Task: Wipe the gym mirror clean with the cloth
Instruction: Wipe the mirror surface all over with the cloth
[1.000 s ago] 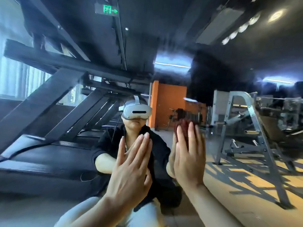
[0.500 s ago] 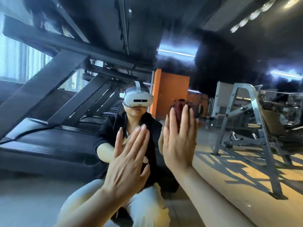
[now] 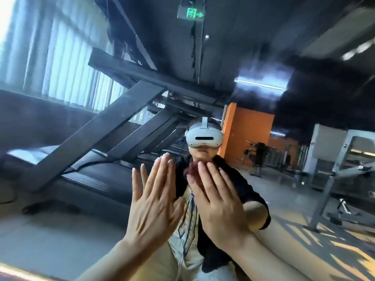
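Note:
The gym mirror (image 3: 71, 159) fills the whole view and shows my reflection seated in front of it, wearing a white headset. My right hand (image 3: 219, 205) lies flat with straight fingers and presses a dark red cloth (image 3: 192, 171) against the glass. Only the cloth's top edge shows, above my fingertips and just below the reflected chin. My left hand (image 3: 154, 201) is flat on the mirror beside it, fingers straight and together, holding nothing. The two hands nearly touch at the thumbs.
Everything else is reflection: black treadmills (image 3: 105, 142) at the left, a grey metal rack (image 3: 334, 179) at the right, an orange wall (image 3: 249, 134) behind, window blinds (image 3: 50, 57) at the upper left and a green exit sign (image 3: 192, 13) overhead.
My right hand has slid the cloth leftward across the glass, from beside the reflected head to under its chin. The left hand stays flat on the mirror. The view has tilted.

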